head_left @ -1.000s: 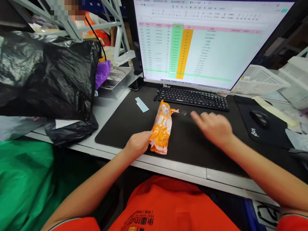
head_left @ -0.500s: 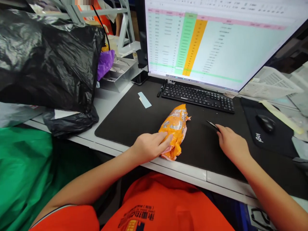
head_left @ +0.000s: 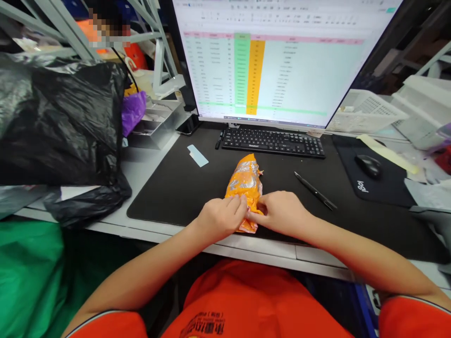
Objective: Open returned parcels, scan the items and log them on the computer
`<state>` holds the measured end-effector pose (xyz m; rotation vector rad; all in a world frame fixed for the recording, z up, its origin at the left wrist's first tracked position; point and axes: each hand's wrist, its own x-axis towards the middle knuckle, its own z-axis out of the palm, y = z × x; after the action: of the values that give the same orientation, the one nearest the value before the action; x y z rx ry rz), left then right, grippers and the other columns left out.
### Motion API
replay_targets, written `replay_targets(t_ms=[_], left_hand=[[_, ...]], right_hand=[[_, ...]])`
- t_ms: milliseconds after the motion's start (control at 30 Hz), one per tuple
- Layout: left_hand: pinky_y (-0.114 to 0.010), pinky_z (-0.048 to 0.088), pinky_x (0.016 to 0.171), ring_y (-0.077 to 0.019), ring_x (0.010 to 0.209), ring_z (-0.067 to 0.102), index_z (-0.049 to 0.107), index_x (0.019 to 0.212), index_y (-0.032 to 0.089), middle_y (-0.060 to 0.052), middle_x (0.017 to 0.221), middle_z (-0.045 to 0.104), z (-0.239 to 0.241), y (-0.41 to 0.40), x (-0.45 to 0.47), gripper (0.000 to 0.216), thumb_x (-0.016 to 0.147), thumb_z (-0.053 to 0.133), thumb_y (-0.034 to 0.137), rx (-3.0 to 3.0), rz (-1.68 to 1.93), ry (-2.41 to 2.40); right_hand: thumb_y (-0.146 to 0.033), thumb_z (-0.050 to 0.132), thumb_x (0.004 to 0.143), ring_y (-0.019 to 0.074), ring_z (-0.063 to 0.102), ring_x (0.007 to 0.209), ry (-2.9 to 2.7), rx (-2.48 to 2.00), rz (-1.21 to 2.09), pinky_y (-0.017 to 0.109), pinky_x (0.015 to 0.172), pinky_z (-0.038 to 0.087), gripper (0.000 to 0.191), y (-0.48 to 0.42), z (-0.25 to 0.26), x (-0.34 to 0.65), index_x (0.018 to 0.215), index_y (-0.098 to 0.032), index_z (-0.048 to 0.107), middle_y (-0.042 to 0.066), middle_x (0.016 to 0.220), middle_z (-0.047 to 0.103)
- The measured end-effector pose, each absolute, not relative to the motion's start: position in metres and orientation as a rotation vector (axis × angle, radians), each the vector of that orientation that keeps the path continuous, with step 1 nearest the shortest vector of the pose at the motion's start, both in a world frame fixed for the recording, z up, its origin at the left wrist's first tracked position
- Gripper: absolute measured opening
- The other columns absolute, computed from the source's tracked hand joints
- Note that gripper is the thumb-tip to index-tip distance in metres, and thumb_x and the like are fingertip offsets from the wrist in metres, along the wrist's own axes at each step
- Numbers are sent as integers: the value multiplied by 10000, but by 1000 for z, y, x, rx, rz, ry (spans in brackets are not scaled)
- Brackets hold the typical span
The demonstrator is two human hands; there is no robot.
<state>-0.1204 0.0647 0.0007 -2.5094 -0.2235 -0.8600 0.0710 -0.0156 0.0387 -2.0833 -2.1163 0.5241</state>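
The head view looks down on a desk where both of the person's hands meet at an orange packet. The packet lies on a black desk mat, near its front edge, with its long side pointing away from the person toward the keyboard. The left hand pinches the near end of the packet from the left, its fingers curled onto the crinkled wrapper. The right hand grips the same near end from the right, its fingertips pressed against the wrapper just beside those of the left hand. Both hands are closed on the packet, and the far end of it lies free on the mat.

To the right of the packet, apart from it, a black pen lies slanted on the mat. Further right a mouse sits on a smaller black pad. A large monitor stands behind the keyboard and shows a spreadsheet with a green and an orange column. A small pale blue strip lies on the mat to the left of the keyboard. At the left edge of the desk a big black plastic bag bulges over the tabletop, with a purple bag and a grey tray behind it. White baskets stand at the right, behind the mouse pad. The person wears an orange shirt
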Motion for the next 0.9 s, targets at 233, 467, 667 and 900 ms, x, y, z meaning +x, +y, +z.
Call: replay_targets(t_ms=[233,467,667,900], left_hand=[[-272,441,437,-151,567,646,584,1045,95,-71,769,707,-9,70,-149,167,977,439,146,-2568,-842,-266],[-231,472,503,-123,582,660,597,1043,147,-47,775,732,-31,81,-181,201,982,406,125,-2756,-1017,-333],[-211,536,619,-133,695,714,703,955,172,-45,806,767,-45,73,-188,261,976,444,155,-2927,-1151,-746],[-286,605,801,-187,913,739,663,1138,165,-95,1029,766,-8,67,-192,290,964,442,235,-3263,-1162,-807]], right_hand=[[-494,409,1014,94,508,620,-2110,-1539,977,231,612,315,487,-6,6,89,743,-174,656,-11,699,626],[-493,351,1038,94,439,595,-2173,-1500,840,245,610,299,543,-37,-3,120,624,-171,490,-13,636,497],[-542,348,1026,98,418,567,-2003,-1559,995,245,575,299,560,-55,-22,133,612,-178,452,-22,608,447],[-368,424,990,108,509,652,-2259,-1660,680,259,627,313,345,-38,17,107,734,-184,564,4,741,585]])
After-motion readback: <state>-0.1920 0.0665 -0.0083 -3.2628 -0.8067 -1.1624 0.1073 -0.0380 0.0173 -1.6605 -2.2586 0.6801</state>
